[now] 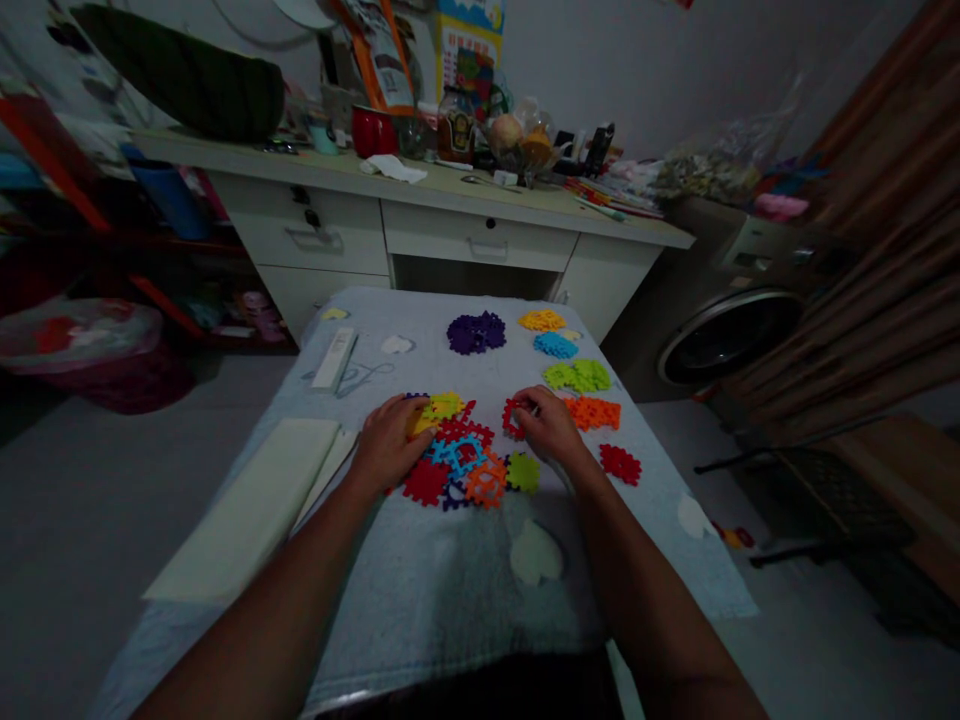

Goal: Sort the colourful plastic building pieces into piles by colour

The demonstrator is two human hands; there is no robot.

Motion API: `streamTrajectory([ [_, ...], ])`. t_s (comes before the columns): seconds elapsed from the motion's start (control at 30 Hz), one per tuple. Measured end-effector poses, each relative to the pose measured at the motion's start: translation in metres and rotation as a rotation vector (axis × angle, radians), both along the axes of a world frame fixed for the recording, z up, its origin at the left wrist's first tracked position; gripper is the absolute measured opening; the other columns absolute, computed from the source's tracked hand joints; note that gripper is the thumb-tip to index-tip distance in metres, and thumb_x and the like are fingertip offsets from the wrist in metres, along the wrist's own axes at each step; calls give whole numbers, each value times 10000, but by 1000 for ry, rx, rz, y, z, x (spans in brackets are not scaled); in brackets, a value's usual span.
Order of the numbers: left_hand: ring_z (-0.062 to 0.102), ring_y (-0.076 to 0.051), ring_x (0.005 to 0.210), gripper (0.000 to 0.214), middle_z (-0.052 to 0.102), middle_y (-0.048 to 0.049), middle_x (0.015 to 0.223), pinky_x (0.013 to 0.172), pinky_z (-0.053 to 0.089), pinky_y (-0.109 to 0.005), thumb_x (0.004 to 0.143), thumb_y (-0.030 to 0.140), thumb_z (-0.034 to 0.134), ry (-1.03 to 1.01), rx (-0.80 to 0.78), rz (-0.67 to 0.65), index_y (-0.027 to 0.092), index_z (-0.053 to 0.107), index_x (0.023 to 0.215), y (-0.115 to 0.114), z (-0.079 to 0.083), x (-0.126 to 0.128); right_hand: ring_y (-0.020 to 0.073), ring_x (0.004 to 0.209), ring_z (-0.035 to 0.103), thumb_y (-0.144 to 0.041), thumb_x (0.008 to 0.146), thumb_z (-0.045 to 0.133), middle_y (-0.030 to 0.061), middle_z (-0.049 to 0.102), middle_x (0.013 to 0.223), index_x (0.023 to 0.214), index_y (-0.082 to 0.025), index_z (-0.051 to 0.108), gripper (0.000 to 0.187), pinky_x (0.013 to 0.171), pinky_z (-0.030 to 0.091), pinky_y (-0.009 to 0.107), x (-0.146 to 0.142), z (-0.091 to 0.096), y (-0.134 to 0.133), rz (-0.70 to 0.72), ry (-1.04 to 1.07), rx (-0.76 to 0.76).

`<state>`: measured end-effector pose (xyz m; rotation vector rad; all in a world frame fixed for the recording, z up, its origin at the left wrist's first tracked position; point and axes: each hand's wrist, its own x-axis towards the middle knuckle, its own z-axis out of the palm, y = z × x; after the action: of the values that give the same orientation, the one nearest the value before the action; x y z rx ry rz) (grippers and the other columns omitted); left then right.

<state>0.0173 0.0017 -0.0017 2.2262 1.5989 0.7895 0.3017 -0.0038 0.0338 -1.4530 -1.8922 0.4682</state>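
Red plastic piece, toothed edges, pinched in the right hand, just off the mixed heap. Left hand rests at the heap's left side, fingers over yellow pieces; can't tell if it grips any. Heap lies mid-surface, between and in front of the hands: red, blue, orange, lime, yellow, dark purple, overlapping.

Done, by the look of it: single-colour groups, purple at the far side; amber, blue, green, orange, red down the right. Left: whole heap plus the held piece. Judgement: well along, not finished.
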Motion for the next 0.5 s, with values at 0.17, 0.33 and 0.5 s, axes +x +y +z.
streamTrajectory([
  [0.17,492,-317,1295,501,610,-122,1308,1087,371,-504,860,481,496,17,-2,5,199,577,1267,1,-2,0,161,761,563,-194,792,561,14,615,834,929,-202,612,147,707,440,273,48,26,-19,-88,-4,-82],
  [0.33,528,-310,1246,492,619,-111,1286,1066,390,-484,861,486,500,26,-6,5,201,584,1253,1,-1,1,165,716,551,-187,764,565,11,622,789,813,-200,608,67,670,404,274,95,36,-56,-215,-159,-157],
  [0.5,547,-295,1208,501,622,-107,1266,1049,402,-462,861,515,495,37,26,5,209,583,1247,4,-4,0,176,753,558,-167,755,576,37,636,821,789,-188,627,64,699,402,278,111,25,-80,-269,-275,-192],
])
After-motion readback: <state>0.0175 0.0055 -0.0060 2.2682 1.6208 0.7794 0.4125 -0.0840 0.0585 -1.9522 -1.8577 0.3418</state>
